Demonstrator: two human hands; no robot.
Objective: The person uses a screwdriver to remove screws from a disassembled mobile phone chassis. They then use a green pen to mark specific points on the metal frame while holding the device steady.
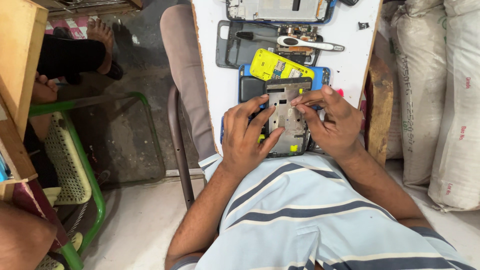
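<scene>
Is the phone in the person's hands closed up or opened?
Opened. The phone has no back cover: its bare metal frame and inner parts show. The left hand steadies it, and the right hand pinches something at its top.
</scene>
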